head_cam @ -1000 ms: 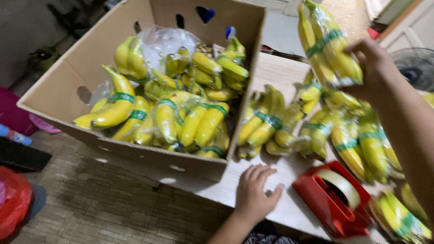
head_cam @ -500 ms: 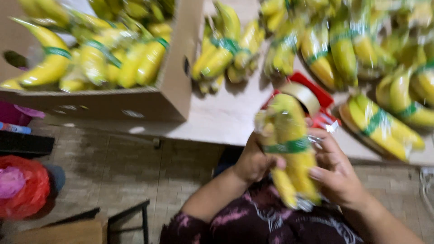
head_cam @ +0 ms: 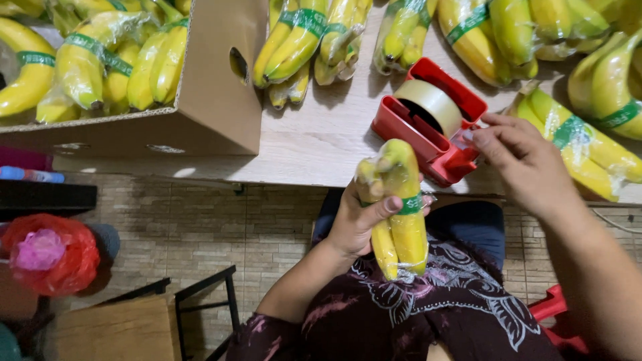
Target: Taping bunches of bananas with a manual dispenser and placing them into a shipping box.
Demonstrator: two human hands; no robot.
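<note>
Head view: pale wooden table (head_cam: 321,144) above brick-tiled floor (head_cam: 221,227).

We see a dark maroon garment (head_cam: 428,301) with pale paisley swirls, bare forearms, a left hand (head_cam: 358,220) and a right hand (head_cam: 521,164) without gloves or rings.

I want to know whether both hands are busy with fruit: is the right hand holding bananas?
No, the right hand is at the red tape dispenser, while the left hand holds the bananas.
</note>
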